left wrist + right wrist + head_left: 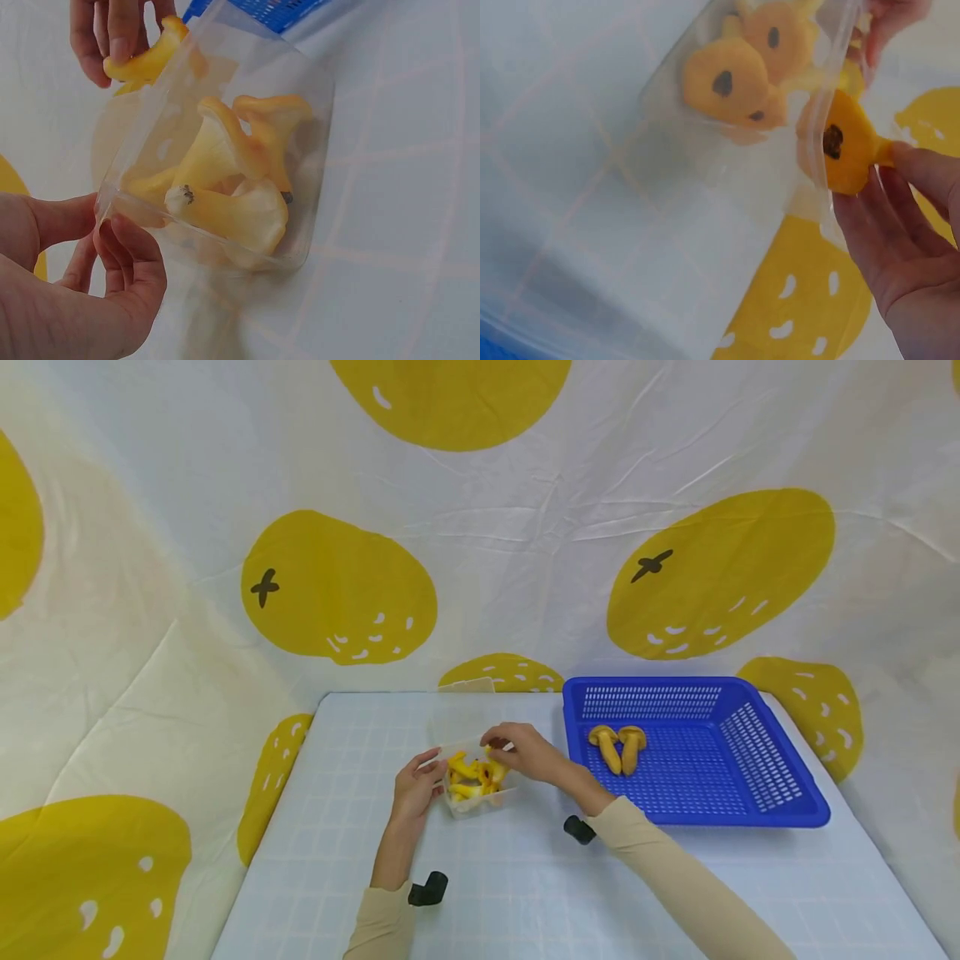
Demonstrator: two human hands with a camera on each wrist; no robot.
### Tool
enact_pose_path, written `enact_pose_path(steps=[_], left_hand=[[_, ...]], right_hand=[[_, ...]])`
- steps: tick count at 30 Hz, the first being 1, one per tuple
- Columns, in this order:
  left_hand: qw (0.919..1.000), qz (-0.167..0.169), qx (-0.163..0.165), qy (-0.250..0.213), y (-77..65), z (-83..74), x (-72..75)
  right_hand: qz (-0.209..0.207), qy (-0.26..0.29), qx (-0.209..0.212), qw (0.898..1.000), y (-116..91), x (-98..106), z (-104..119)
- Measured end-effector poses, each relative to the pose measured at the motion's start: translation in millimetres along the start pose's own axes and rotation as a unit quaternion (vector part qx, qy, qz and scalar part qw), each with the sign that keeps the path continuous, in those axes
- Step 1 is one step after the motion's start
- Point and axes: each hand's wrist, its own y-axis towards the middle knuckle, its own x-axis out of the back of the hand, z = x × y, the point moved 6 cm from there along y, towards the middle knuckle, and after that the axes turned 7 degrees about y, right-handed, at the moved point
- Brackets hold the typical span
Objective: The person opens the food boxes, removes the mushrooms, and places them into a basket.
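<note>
Head view: bright, even light, with pale sheen along creases in the curtain (517,539) and soft shading on the table (502,877). Wrist views: dimmer and greyish, slightly soft (the right one hazy), a faint shadow beside the box (309,214).

Sleeved forearms (667,870) angled inward, left fingers (139,241) and right fingers (864,229) bent in pinches.

The place is a makeshift screened booth, as evidenced by creased pale sheeting (525,527) printed with large yellow fruit shapes (337,589), enclosing the back and both sides of a grid-patterned worktop (510,877), although the type of building beyond cannot be determined.
</note>
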Motion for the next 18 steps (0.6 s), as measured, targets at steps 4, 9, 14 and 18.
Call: enact_pose_path(steps=[4, 9, 14, 18], left_hand=[[1.0000, -0.006, 0.001, 0.004, -0.5, 0.2, 0.0], [1.0000, -0.007, 0.001, 0.005, -0.5, -0.1, 0.2], [1.0000, -0.005, 0.001, 0.005, -0.8, -0.4, -0.2], [1.0000, -0.003, 0.003, 0.008, -1.8, -1.9, -1.0]], right_hand=[[-0.017, 0.028, -0.010, 0.999, -7.4, 11.7, -5.1], [-0.031, 0.069, -0.050, 0.996, -17.2, 27.4, -8.1], [-0.056, 0.088, -0.071, 0.992, -27.4, 42.7, -11.5], [-0.080, 0.103, -0.089, 0.987, -39.0, 57.5, -11.8]])
